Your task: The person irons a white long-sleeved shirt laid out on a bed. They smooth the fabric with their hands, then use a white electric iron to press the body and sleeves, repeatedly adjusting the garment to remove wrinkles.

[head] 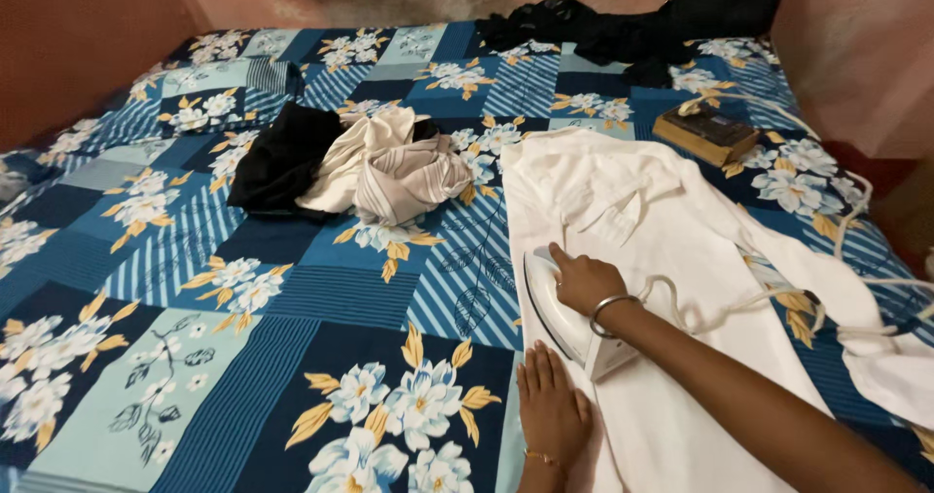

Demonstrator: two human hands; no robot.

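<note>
A white garment (623, 220) lies spread flat on the right half of a bed with a blue floral sheet (292, 289). My right hand (582, 281) grips the handle of a white iron (556, 310) that rests on the garment's near left part. A metal bangle sits on that wrist. My left hand (552, 410) lies flat, palm down, on the garment's near left edge, just in front of the iron. The iron's white cord (739, 303) trails off to the right across the cloth.
A heap of black, cream and striped clothes (360, 167) lies mid-bed to the left of the garment. A brown box-like object (705, 133) sits at the far right. Dark clothes (593, 31) are piled at the back by the pink wall.
</note>
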